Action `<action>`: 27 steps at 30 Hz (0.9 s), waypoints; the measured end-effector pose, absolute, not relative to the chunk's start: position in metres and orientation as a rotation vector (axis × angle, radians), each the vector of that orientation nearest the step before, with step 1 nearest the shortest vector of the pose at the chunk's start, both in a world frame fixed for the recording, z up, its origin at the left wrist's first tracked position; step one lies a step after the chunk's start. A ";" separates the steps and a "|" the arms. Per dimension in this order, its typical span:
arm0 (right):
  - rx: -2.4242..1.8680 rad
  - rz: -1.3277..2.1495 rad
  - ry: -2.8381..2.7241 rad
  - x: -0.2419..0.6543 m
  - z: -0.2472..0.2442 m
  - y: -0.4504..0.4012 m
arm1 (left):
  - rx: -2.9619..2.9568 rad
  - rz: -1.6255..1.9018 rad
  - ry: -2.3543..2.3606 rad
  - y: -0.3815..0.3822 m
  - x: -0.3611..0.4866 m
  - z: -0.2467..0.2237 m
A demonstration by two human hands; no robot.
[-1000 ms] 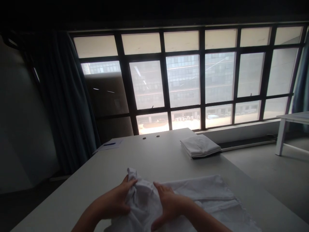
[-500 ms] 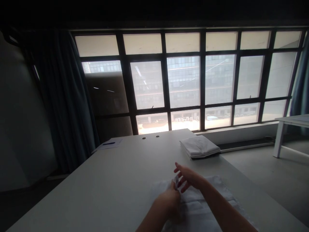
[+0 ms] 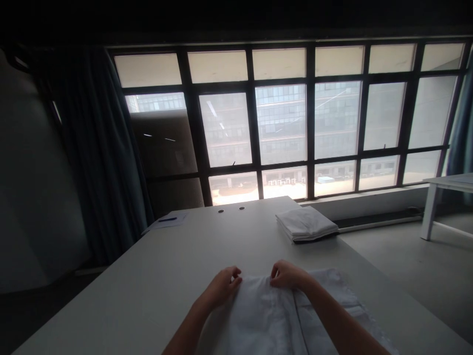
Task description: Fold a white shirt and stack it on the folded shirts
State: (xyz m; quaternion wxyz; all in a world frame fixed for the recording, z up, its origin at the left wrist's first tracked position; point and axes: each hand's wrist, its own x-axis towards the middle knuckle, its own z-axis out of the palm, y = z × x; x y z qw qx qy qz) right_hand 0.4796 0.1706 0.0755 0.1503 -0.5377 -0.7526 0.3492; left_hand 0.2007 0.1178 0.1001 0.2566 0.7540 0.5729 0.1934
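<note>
A folded white cloth [image 3: 260,315] with a seam lies on the table close to me, its near part running out of view at the bottom. My left hand [image 3: 222,286] is at its far left corner, thumb and fingers curled in a pinch around the edge. At the middle of the far edge, my right hand [image 3: 290,275] pinches the fabric between thumb and fingertips. A dark line, like a fold or opening, runs down the cloth below my right wrist. The cloth's right part spreads out beneath my right forearm.
The white table [image 3: 140,291] reaches towards the windows. A stack of folded white cloths [image 3: 306,222] with a dark layer at the bottom sits near its right edge. Papers [image 3: 175,223] with a dark pen [image 3: 167,219] lie far left. Another white table [image 3: 428,209] stands at right.
My hands, close together before, have moved apart. The left hand has gone left, drawing a flap of the cloth out flat on that side. The right hand has lowered onto the far edge.
</note>
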 end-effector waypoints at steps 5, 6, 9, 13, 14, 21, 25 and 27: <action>-1.507 0.947 -2.223 0.476 0.077 0.166 | 2.039 0.657 1.617 0.120 0.196 0.066; -1.499 0.943 -2.233 0.474 0.078 0.165 | 2.037 0.676 1.619 0.119 0.195 0.064; -1.475 0.938 -2.248 0.466 0.077 0.162 | 2.033 0.712 1.595 0.116 0.186 0.061; -1.448 0.910 -2.242 0.450 0.073 0.153 | 2.002 0.745 1.573 0.109 0.170 0.059; -1.442 0.906 -2.245 0.446 0.072 0.150 | 1.993 0.751 1.569 0.107 0.166 0.058; -1.396 0.832 -2.272 0.425 0.069 0.132 | 1.976 0.817 1.548 0.088 0.162 0.054; -1.438 0.680 -2.217 0.419 0.060 0.130 | 2.010 0.829 1.583 0.083 0.167 0.053; -1.467 0.612 -2.196 0.416 0.053 0.129 | 2.028 0.824 1.613 0.082 0.168 0.051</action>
